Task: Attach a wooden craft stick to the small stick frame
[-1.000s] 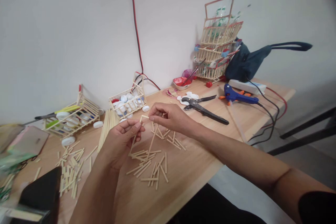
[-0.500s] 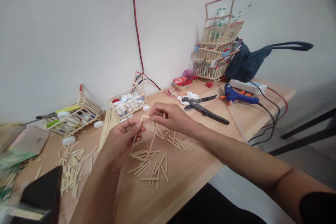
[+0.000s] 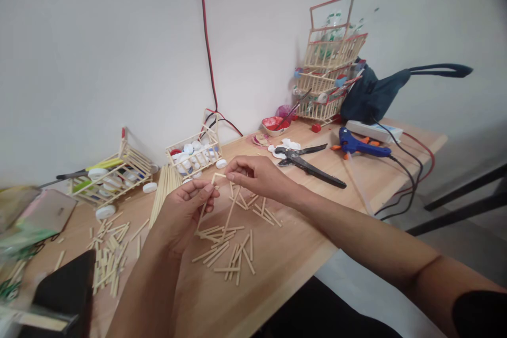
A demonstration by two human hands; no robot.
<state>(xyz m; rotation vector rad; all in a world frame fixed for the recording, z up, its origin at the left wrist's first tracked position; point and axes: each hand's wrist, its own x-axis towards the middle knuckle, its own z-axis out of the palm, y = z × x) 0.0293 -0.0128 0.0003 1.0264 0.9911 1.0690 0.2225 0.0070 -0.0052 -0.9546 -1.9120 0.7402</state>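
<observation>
My left hand [image 3: 182, 214] and my right hand [image 3: 257, 176] hold a small frame of thin wooden sticks [image 3: 227, 212] upright above the wooden table [image 3: 277, 269]. The left fingers pinch its left upright near the top. The right fingers pinch the short top stick and the right upright. Loose cut sticks [image 3: 227, 256] lie on the table under the frame.
A pile of short sticks [image 3: 108, 253] lies at left, long sticks [image 3: 163, 194] beside it. Two stick baskets [image 3: 194, 154] [image 3: 111, 171] hold bottle caps. Black cutters [image 3: 307, 162], a blue glue gun [image 3: 360, 146], stacked stick baskets [image 3: 328, 68] and a dark bag [image 3: 372, 96] are at right. A black object [image 3: 59, 296] lies near left.
</observation>
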